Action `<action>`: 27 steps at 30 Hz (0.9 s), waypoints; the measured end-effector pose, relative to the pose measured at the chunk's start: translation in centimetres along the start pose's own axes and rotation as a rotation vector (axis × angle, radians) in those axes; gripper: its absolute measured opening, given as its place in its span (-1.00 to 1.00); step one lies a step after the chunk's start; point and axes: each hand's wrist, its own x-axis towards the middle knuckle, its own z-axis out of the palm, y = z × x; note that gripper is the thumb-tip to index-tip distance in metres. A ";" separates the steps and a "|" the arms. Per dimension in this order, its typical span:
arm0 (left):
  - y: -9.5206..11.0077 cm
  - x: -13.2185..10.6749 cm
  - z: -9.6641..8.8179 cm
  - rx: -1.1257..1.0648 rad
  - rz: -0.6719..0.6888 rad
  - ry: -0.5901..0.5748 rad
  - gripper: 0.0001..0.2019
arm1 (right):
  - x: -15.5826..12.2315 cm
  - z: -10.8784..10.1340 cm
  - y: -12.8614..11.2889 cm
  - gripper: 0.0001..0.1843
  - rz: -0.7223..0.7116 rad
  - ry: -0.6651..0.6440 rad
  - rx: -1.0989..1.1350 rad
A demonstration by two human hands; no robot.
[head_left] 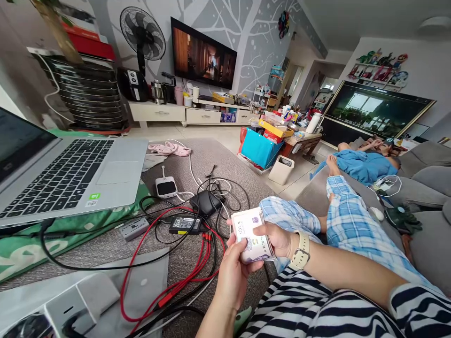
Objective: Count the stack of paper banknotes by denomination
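Note:
A thick stack of banknotes (248, 223), the top one showing a 5 and purple print, sits between both my hands above my lap. My left hand (236, 265) grips its lower left side, thumb lying across the top note. Around the right edge, my right hand (276, 237) is closed, with its thumb resting on the face of the stack. A cream watch (301, 251) is on my right wrist. Just left of the notes lie a black power adapter (185, 224), red cables (195, 267) and a tangle of black and white cords.
An open laptop (116, 162) rests on green cloth at the left. Nearby are a white box-shaped device (165, 187), a grey hub (134, 229) and a pink cloth (169, 149). A waste bin (281, 170) stands beyond the sofa edge. Another person lies under a blue cover (362, 162) at right.

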 end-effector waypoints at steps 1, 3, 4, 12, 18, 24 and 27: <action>0.1 0.0 0.0 -0.006 0.002 -0.005 -0.69 | 0.1 0.1 0.0 -0.46 0.004 -0.017 0.015; 0.2 -0.1 -0.1 -0.007 -0.004 -0.033 -0.70 | 0.4 0.4 -0.1 -0.45 0.013 -0.056 0.051; 0.2 -0.1 -0.1 -0.004 -0.006 -0.051 -0.72 | 0.6 0.5 -0.2 -0.43 0.016 -0.077 0.072; 0.1 0.4 -0.3 -0.018 0.002 -0.005 -0.75 | 1.3 0.5 -0.5 -0.36 0.005 -0.046 0.010; 0.3 0.9 -0.7 -0.080 0.028 0.058 -0.77 | 0.5 0.3 0.2 -0.57 -0.240 0.248 -0.143; 0.1 1.0 -0.7 -0.074 0.030 0.059 -0.75 | 0.2 0.5 1.5 -0.72 -0.362 0.346 -0.312; -0.1 1.2 -0.8 -0.049 0.033 0.056 -0.71 | 0.3 0.5 2.1 -0.73 -0.403 0.419 -0.321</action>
